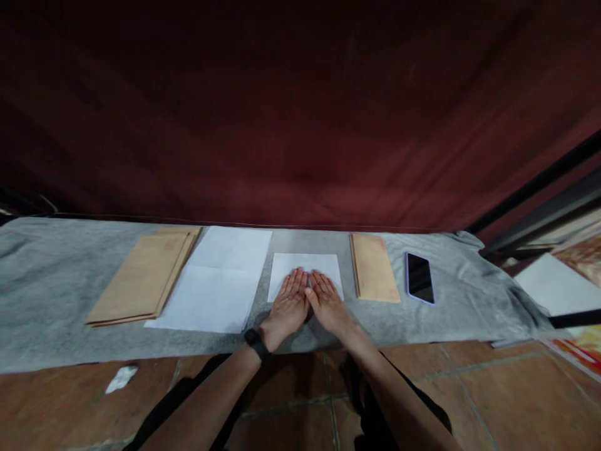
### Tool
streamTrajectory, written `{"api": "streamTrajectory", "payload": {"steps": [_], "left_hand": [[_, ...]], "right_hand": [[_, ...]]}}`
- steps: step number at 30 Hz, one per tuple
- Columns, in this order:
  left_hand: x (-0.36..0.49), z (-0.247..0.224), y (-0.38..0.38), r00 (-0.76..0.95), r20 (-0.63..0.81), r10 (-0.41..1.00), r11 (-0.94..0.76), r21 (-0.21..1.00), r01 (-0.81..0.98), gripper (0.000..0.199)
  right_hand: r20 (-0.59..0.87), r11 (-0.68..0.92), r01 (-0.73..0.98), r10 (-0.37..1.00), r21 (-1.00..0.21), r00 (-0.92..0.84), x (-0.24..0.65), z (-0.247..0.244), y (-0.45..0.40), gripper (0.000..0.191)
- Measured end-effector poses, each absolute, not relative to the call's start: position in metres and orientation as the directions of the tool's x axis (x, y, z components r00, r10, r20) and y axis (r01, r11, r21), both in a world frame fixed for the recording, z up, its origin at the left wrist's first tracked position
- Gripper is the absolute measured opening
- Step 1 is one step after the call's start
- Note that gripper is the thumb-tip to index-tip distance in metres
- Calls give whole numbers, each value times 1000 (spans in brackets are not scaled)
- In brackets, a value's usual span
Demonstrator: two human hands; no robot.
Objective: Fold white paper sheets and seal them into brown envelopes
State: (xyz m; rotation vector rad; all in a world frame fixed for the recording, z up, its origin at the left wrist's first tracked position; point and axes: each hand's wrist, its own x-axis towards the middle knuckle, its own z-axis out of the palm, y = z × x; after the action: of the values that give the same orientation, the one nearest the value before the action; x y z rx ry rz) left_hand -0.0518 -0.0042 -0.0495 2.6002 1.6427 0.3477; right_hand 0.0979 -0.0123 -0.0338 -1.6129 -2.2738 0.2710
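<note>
A small white sheet of paper (305, 262), seemingly folded, lies on the grey cloth in front of me. My left hand (288, 305) rests flat on its near left part, fingers stretched forward. Beside it, my right hand (328, 307) lies flat on the near right part, and the thumbs meet in the middle. Both hands hold nothing; they cover the sheet's near edge. Left of the sheet is a stack of larger white paper (216, 282) with a crease across it. To the right sits a stack of small brown envelopes (375, 269).
Large brown envelopes (143, 275) are piled at the left. A phone (419, 279) with a dark screen lies at the right on the grey cloth (474, 288). Behind hangs a dark red curtain (300, 138). A crumpled white scrap (122, 379) is on the tiled floor (291, 426).
</note>
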Motion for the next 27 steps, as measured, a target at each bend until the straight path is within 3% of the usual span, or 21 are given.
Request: {"api": "streamTrajectory", "payload": {"steps": [7,15,18,21,27], "left_hand": [[-64,-38,0,306,129,943,-323,145,935,61],[-75,-34,6,201,135,970,-220,143,965,62],[-72,-28,11,161,173,972,-186,140,972,60],[-65,-23,19,225,195,955,-258,167,952,57],[-48,-34,35,385,203,900,-422,184,888,54]], "right_hand": [[279,266,949,936,-170,-213,109,-51,-16,62],[340,177,978,931,-111,-130,117,-54,-21,62],[284,111,982,957,-150,-64,116,-38,-16,61],[204,62,962,979,-264,-7,112,-18,-5,59],[134,181,869,982,-460,-134,90,-4,23,56]]}}
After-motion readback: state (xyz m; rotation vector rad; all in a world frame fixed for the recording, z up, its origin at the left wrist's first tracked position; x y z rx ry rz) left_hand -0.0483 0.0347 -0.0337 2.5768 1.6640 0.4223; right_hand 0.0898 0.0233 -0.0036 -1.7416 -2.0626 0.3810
